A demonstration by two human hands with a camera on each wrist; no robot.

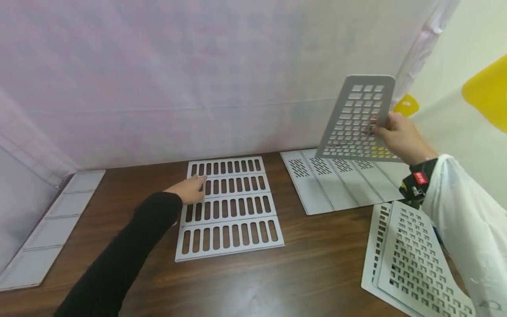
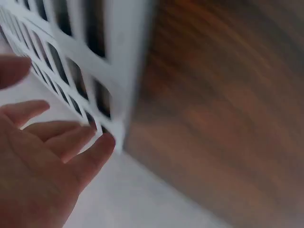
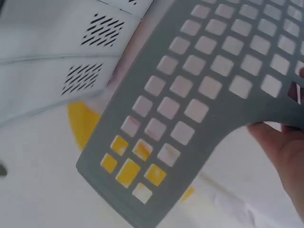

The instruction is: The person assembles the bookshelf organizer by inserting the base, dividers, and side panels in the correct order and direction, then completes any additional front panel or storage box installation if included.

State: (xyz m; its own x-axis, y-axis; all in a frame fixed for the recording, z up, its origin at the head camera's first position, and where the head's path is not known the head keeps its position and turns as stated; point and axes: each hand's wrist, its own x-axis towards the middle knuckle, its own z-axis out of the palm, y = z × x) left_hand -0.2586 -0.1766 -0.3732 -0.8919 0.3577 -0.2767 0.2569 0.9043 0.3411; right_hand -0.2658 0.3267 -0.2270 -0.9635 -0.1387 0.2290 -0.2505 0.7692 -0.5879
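My right hand [image 1: 404,136] holds up a grey panel [image 1: 369,80] with rows of small square holes, gripping its side edge. In the right wrist view the thumb lies by a curved cutout of this grey panel [image 3: 223,116]. My left hand [image 1: 189,190] is at the left side of a white panel [image 1: 233,219] with rows of long slots, lying flat on the table. The left wrist view has the fingers [image 2: 92,152] loosely extended along that slotted panel [image 2: 128,28], with nothing held; whether they touch it is unclear.
A white panel [image 1: 317,193] with slanted slits lies at the back right. Two stacked perforated panels [image 1: 386,277] are at the front right. A long sectioned white panel [image 1: 43,237] lies along the left side of the wooden table [image 1: 222,286]. Sheeting [image 1: 178,79] hangs behind.
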